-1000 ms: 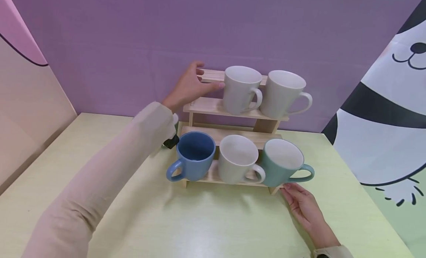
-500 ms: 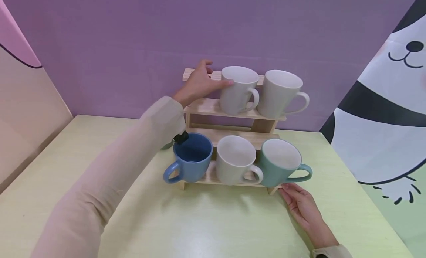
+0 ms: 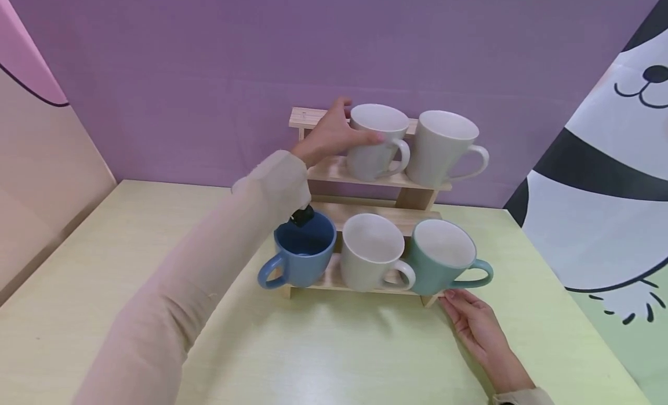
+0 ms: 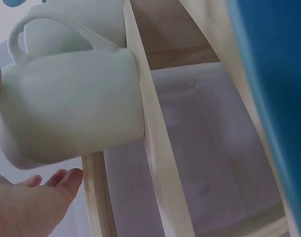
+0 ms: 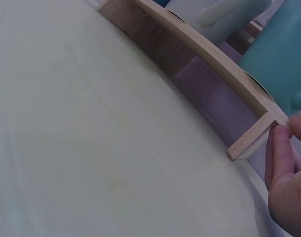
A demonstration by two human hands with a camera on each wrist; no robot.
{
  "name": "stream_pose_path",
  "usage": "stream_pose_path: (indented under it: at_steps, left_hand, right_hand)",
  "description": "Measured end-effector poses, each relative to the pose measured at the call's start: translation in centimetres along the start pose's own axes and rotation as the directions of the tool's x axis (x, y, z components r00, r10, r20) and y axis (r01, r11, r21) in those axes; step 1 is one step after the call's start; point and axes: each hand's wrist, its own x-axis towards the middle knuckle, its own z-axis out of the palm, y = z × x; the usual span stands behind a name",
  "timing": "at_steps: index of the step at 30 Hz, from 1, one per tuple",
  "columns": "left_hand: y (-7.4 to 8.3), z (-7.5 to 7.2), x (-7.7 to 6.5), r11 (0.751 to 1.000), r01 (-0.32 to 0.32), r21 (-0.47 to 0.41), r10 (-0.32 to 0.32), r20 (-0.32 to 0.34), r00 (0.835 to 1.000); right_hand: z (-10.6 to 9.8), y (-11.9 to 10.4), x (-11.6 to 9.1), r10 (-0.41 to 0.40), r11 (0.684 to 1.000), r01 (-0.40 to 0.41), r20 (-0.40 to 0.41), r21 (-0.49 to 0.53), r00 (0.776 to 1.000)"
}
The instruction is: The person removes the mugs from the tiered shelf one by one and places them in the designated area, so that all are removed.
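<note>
At four o'clock, the right hand (image 3: 477, 329) pinches the wooden rack (image 3: 365, 208); the teal mug (image 3: 442, 257) there shows only pale interior. At twelve, the left hand (image 3: 336, 135) spreads loosely, ungripping, around the upper white mug (image 3: 365, 161) at one: we judge it rigid, slick, breakable, best taken by its handle (image 3: 405, 154). Thumb (image 3: 367, 138) contact we can't confirm.

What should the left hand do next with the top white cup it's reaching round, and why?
Maybe the left hand should close its fingers on that white mug: the left wrist view shows a gap between them, though the thumb lies across its front. The right hand pinches the corner of the wooden shelf, which may steady it.
</note>
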Motion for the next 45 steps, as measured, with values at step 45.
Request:
stream_pose_path:
  at_steps: [45]
  left_hand:
    - [-0.3,0.4,-0.4,0.998,0.002,0.059,0.002,-0.069,0.998]
  right_hand:
    - [-0.2,0.1,0.3,-0.019,1.000,0.019,0.011,-0.020,1.000]
